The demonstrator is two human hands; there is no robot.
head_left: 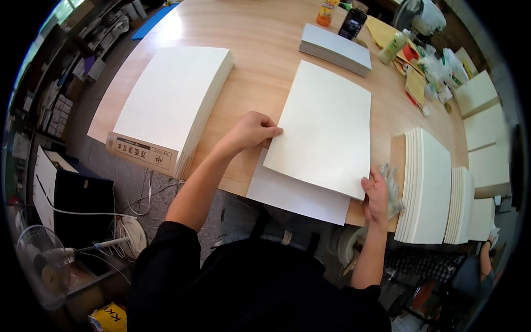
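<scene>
Between my hands, a large cream sheet or thin pad of paper (326, 122) is tilted over the table. My left hand (257, 130) pinches its left edge between thumb and fingers. My right hand (376, 195) grips its lower right corner, the thumb on top and the fingers partly hidden. Beneath it a white sheet (301, 191) lies at the table's near edge, its upper part covered. A thick stack of cream paper (171, 88) rests on the left, with a printed brown strip (145, 150) along its near end.
Stacked cream pads (431, 188) stand right of my right hand, beside crumpled clear plastic (394, 191). A grey-white paper stack (334, 48) lies farther back near a phone (352, 24), an orange drink bottle (326, 12) and a green bottle (394, 46). Another person's arm (485, 260) shows far right.
</scene>
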